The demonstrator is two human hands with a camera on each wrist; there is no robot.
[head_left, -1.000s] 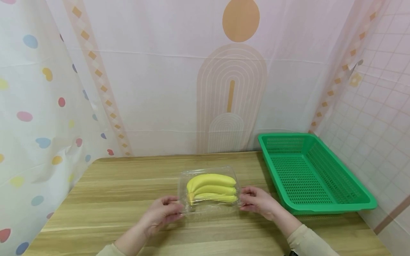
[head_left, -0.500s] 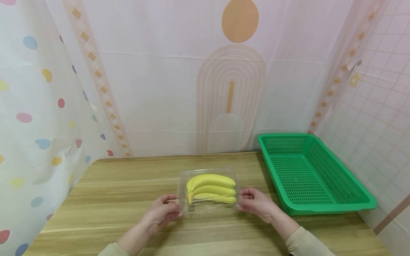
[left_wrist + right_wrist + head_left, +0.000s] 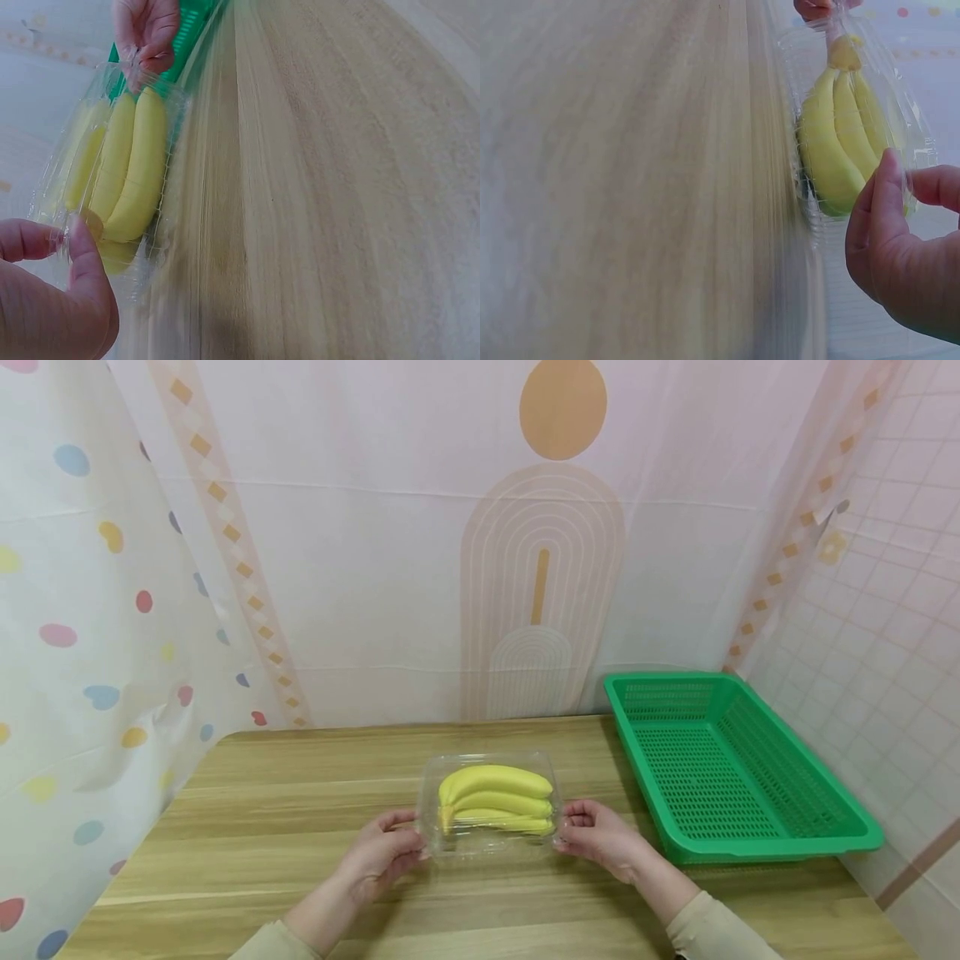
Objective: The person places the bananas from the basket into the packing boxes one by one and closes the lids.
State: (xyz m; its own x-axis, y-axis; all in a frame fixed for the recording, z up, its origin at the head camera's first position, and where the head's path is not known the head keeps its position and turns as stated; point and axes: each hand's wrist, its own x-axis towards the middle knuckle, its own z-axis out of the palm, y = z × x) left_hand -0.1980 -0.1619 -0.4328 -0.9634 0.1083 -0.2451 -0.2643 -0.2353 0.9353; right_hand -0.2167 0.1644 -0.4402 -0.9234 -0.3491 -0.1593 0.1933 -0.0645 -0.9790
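A clear plastic clamshell box point(image 3: 491, 843) with a bunch of yellow bananas point(image 3: 498, 783) inside is at the middle of the table. My left hand point(image 3: 378, 856) pinches its left edge, thumb and finger meeting on the rim in the left wrist view. On the opposite side, my right hand point(image 3: 603, 842) pinches the right edge the same way; thumb point(image 3: 889, 191) and finger close on the plastic in the right wrist view. The bananas' stem end point(image 3: 845, 54) points toward the left hand. Whether the box touches the tabletop is hard to tell.
A green perforated plastic basket point(image 3: 780, 845) stands at the right of the wood-grain table point(image 3: 262, 793), just beyond my right hand. Patterned curtains point(image 3: 360, 568) hang behind the table and along both sides.
Both hands keep their grip on the box's two ends. The box and bananas have barely shifted.
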